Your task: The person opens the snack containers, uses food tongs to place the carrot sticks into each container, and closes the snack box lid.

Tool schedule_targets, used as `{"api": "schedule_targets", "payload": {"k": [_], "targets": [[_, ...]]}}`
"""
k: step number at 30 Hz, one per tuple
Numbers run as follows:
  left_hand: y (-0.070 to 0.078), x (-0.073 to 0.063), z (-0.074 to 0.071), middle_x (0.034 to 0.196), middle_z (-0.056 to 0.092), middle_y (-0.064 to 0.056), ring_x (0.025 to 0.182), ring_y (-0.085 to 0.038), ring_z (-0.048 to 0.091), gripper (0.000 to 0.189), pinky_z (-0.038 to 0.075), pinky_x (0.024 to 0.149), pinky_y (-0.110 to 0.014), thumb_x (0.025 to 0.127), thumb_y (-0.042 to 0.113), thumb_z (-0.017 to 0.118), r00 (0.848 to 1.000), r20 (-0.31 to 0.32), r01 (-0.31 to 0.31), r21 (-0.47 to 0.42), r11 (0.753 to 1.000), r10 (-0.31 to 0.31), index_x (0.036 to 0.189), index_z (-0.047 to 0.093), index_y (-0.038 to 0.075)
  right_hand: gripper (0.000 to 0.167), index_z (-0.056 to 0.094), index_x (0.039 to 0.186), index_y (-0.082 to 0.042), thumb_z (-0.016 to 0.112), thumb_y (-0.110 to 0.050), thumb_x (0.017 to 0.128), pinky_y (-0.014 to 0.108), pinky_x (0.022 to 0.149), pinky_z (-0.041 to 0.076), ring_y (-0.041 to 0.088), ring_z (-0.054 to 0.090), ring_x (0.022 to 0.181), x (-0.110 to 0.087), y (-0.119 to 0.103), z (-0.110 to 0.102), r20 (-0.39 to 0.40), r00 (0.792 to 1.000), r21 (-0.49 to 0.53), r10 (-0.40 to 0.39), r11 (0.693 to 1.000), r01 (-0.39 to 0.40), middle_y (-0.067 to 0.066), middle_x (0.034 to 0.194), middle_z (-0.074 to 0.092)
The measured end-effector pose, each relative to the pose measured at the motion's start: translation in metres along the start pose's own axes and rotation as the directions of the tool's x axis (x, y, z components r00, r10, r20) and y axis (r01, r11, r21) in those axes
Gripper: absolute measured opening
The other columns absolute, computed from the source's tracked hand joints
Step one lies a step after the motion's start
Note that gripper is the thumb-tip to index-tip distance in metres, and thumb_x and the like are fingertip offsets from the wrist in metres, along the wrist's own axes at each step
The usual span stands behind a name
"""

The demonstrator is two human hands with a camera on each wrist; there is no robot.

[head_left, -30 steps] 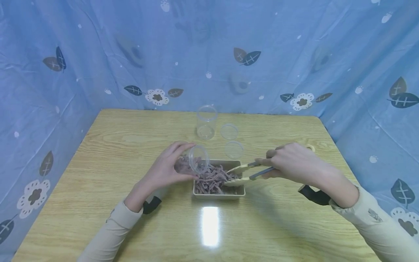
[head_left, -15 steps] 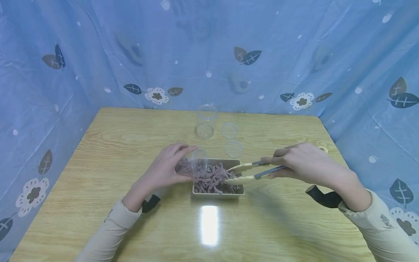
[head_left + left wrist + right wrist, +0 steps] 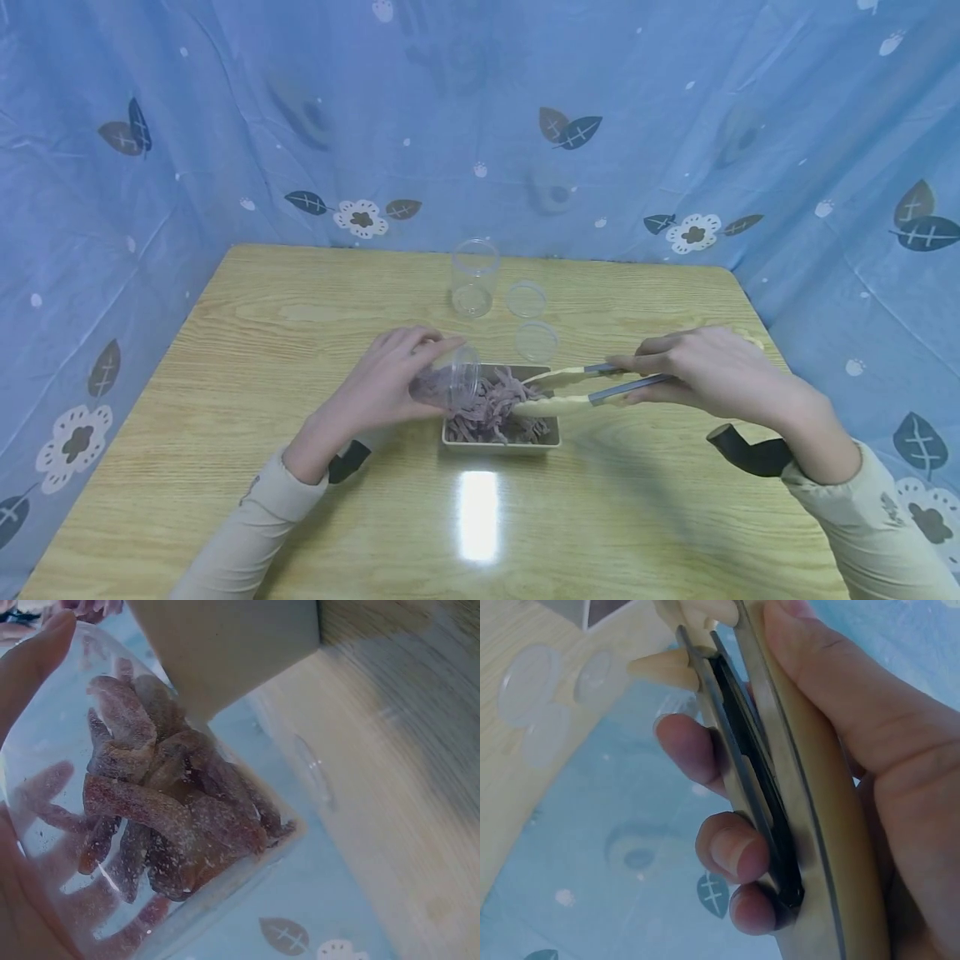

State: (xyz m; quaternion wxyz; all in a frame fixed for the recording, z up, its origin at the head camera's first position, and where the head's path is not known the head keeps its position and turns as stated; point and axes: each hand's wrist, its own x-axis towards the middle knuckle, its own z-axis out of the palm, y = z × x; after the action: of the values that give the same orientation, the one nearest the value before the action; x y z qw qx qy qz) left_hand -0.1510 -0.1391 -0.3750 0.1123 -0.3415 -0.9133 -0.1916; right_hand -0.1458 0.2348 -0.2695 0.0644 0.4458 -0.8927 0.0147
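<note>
My left hand [image 3: 378,375] grips a clear jar [image 3: 468,371] lying tipped on its side, its mouth toward the right over a shallow beige tray [image 3: 504,449]. Inside the jar, wrinkled purple-brown dried strips [image 3: 150,795] show in the left wrist view. More strips [image 3: 495,404] lie heaped in the tray. My right hand [image 3: 697,371] holds tongs [image 3: 555,407] with cream tips and grey arms, fingers curled round the handles [image 3: 810,787] in the right wrist view. The tong tips are spread apart at the strips; whether they pinch any is unclear.
A second clear jar [image 3: 474,279] stands upright behind the tray. Two clear round lids [image 3: 527,298] lie beside it on the wooden table [image 3: 337,517]. A blue patterned curtain [image 3: 465,125] hangs round the back and sides.
My right hand has drawn the tongs rightward, and strips at the jar's mouth have shifted into the tray. The jar has turned slightly and moved a little right.
</note>
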Motion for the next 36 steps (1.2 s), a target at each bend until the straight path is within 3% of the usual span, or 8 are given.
{"api": "schedule_targets", "payload": {"k": [7,17,26,36], "targets": [[0.005,0.005,0.001,0.124,0.053,-0.005,0.116,-0.027,0.046,0.093,0.032,0.105,-0.051,0.060,0.051,0.079,0.999,0.018,-0.051,0.036,0.998,0.051,0.140,0.040,0.024,0.036,0.068,0.112,-0.029,0.071,-0.038,0.077,0.010,0.041,0.027,-0.013,0.036,0.052,-0.001,0.003,0.001,-0.045,0.999,0.045,-0.014,0.999,0.016,-0.026,0.079,0.054],[0.010,0.013,0.003,0.125,0.051,-0.003,0.116,-0.025,0.045,0.095,0.030,0.107,-0.050,0.060,0.055,0.079,0.999,0.027,-0.047,0.049,0.998,0.046,0.141,0.037,0.029,0.036,0.064,0.118,-0.031,0.065,-0.041,0.083,0.013,0.041,0.029,-0.010,0.037,0.051,0.012,0.005,0.004,0.010,1.000,0.099,0.015,0.995,-0.016,-0.025,0.086,0.058],[0.015,0.014,0.004,0.125,0.051,-0.004,0.114,-0.024,0.046,0.096,0.036,0.102,-0.049,0.057,0.053,0.081,0.999,0.028,-0.029,-0.019,0.999,0.030,0.140,0.040,0.026,0.035,0.064,0.117,-0.033,0.062,-0.045,0.084,0.014,0.041,0.028,-0.008,0.037,0.050,0.029,-0.001,0.013,0.003,1.000,0.039,-0.017,0.999,0.017,-0.023,0.081,0.058],[0.017,0.015,0.006,0.127,0.050,-0.004,0.112,-0.022,0.047,0.095,0.044,0.093,-0.046,0.058,0.056,0.079,1.000,0.000,-0.010,-0.070,0.998,0.010,0.139,0.041,0.025,0.038,0.065,0.117,-0.026,0.063,-0.044,0.083,0.014,0.041,0.028,-0.005,0.037,0.050,0.047,-0.014,0.017,-0.039,0.996,-0.013,-0.083,0.997,0.082,-0.018,0.075,0.057]]}}
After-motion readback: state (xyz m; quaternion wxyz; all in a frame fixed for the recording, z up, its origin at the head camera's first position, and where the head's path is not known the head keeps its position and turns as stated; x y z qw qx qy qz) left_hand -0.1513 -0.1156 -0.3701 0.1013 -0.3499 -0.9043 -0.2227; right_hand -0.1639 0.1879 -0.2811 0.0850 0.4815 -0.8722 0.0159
